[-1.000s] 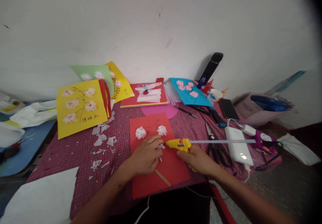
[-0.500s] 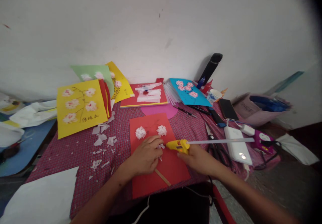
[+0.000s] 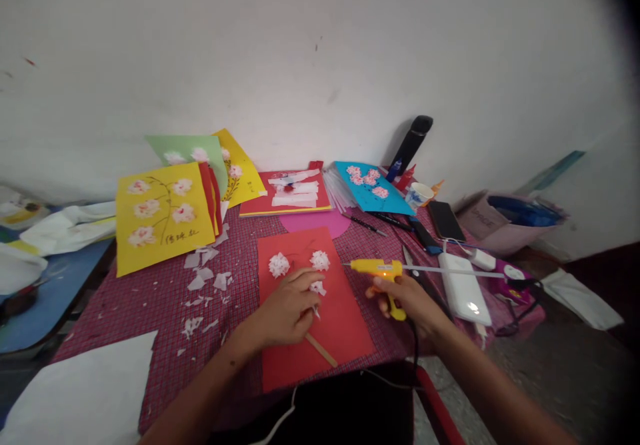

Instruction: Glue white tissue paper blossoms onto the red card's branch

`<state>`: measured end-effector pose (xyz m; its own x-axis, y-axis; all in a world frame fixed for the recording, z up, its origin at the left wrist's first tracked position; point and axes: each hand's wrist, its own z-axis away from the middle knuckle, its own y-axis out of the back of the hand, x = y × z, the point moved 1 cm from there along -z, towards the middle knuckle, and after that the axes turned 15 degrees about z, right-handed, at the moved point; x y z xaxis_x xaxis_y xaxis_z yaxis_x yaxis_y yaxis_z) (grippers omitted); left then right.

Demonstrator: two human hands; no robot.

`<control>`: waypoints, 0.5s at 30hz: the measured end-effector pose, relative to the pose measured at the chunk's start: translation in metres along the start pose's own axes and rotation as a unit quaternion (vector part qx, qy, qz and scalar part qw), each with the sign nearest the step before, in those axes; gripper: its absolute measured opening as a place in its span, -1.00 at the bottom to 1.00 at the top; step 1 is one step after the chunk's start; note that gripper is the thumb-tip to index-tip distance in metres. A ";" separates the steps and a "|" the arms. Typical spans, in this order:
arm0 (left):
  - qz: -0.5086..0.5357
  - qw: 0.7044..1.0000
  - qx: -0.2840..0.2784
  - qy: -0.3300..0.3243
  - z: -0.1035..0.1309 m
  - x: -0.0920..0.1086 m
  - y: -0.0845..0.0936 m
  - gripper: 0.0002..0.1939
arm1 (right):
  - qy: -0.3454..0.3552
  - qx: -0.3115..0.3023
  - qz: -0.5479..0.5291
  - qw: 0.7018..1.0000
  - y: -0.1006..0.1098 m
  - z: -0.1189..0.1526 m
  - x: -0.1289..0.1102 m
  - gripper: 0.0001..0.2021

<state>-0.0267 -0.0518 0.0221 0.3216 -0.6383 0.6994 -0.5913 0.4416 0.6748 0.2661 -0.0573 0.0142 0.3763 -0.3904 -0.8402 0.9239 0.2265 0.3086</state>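
Observation:
My right hand (image 3: 400, 298) grips a yellow glue gun (image 3: 377, 268) by its handle, just right of the red sheet (image 3: 345, 325). The nozzle points left, and a long clear glue stick (image 3: 450, 271) juts from its back. Over the red sheet, my left hand (image 3: 287, 308) is closed with fingers bent. White paper bits (image 3: 317, 288) show at its fingertips; whatever lies inside the grasp is hidden. A flat wooden stick (image 3: 323, 350) protrudes from beneath this hand. Two crumpled white paper flowers, a left one (image 3: 279, 264) and a right one (image 3: 320, 260), sit higher on the sheet.
Torn white scraps (image 3: 200, 278) litter the checkered cloth (image 3: 125, 305). Yellow (image 3: 165, 225) and blue (image 3: 370, 195) flower cards stand behind. To the right are scissors (image 3: 425, 285), a white power bank (image 3: 465, 292), a phone (image 3: 447, 221) and a paper cup (image 3: 420, 195).
My right hand has drawn the glue gun back to the right, away from my left fingers and off the red sheet. The left hand has barely moved. The view has shifted slightly.

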 end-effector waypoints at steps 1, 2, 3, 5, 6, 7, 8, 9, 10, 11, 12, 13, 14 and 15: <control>0.007 1.000 0.008 0.006 0.002 0.001 0.001 -0.77 | -0.003 -0.001 -0.043 0.999 0.002 -0.005 0.002 -0.67; 0.014 1.000 0.018 0.012 0.004 0.003 0.002 -0.77 | -0.008 -0.005 -0.082 0.997 0.003 -0.009 0.003 -0.71; 0.023 0.999 0.031 0.019 0.007 0.004 0.003 -0.78 | -0.016 -0.010 -0.114 0.993 0.005 -0.012 0.005 -0.75; 0.050 0.996 0.065 0.035 0.013 0.006 0.004 -0.79 | -0.033 -0.023 -0.150 0.988 0.007 -0.015 0.009 -0.79; 0.067 0.993 0.083 0.044 0.017 0.007 0.003 -0.80 | -0.038 -0.029 -0.155 0.987 0.008 -0.016 0.011 -0.80; 0.085 0.990 0.101 0.053 0.022 0.008 0.003 -0.80 | -0.040 -0.036 -0.151 0.987 0.009 -0.016 0.013 -0.79; 0.101 0.986 0.116 0.065 0.027 0.009 0.002 -0.81 | -0.041 -0.042 -0.139 0.989 0.010 -0.016 0.014 -0.78; 0.114 0.982 0.129 0.076 0.032 0.009 0.001 -0.82 | -0.042 -0.044 -0.118 0.991 0.012 -0.015 0.016 -0.76; 0.123 0.979 0.138 0.089 0.038 0.009 -0.001 -0.82 | -0.041 -0.042 -0.086 0.995 0.014 -0.015 0.017 -0.74; 0.129 0.976 0.144 0.102 0.043 0.009 -0.003 -0.82 | -0.035 -0.033 -0.042 0.998 0.018 -0.014 0.017 -0.71; 0.131 0.974 0.149 0.113 0.048 0.010 -0.005 -0.82 | -0.022 -0.013 0.016 1.000 0.022 -0.013 0.016 -0.68; 0.133 0.972 0.152 0.122 0.053 0.010 -0.007 -0.81 | -0.003 0.018 0.090 0.996 0.027 -0.011 0.014 -0.66; 0.136 0.970 0.155 0.129 0.057 0.010 -0.009 -0.80 | 0.020 0.060 0.177 0.982 0.031 -0.008 0.011 -0.65; 0.140 0.968 0.158 0.133 0.060 0.010 -0.011 -0.79 | 0.045 0.107 0.268 0.956 0.034 -0.004 0.007 -0.64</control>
<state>-0.0617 -0.1012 0.0074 0.2693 -0.3178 0.9091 -0.8660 0.3332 0.3730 0.3001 -0.0484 0.0174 0.8015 -0.1892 -0.5673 0.5963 0.1813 0.7820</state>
